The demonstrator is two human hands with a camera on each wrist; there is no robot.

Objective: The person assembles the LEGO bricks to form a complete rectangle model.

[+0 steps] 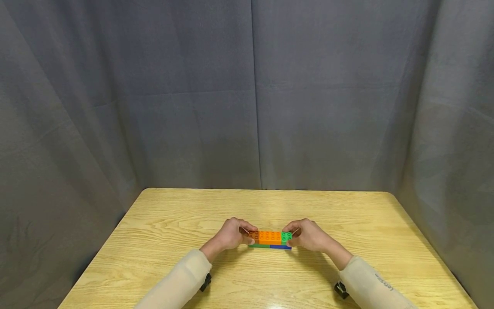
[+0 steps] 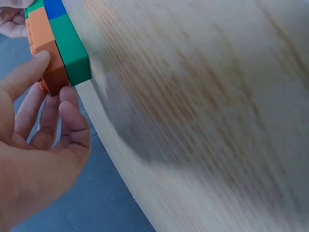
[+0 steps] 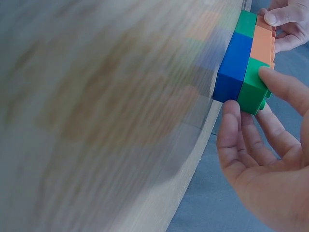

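Two layers of toy building bricks stand on the table, joined in a short row. On top are a darker orange brick (image 1: 253, 235) at the left, a bright orange brick (image 1: 270, 237) in the middle and a light green brick (image 1: 286, 237) at the right. Beneath them lie a green brick (image 2: 71, 48) on the left and a blue brick (image 3: 233, 65) on the right. My left hand (image 1: 233, 234) pinches the darker orange brick between thumb and fingers. The light green brick's end is pinched by my right hand (image 1: 310, 234).
The wooden table (image 1: 185, 210) has rounded far corners. Grey curtains (image 1: 193, 107) hang behind it and along both sides. A black device (image 1: 206, 282) sits under the left sleeve, and another black device (image 1: 341, 289) under the right one.
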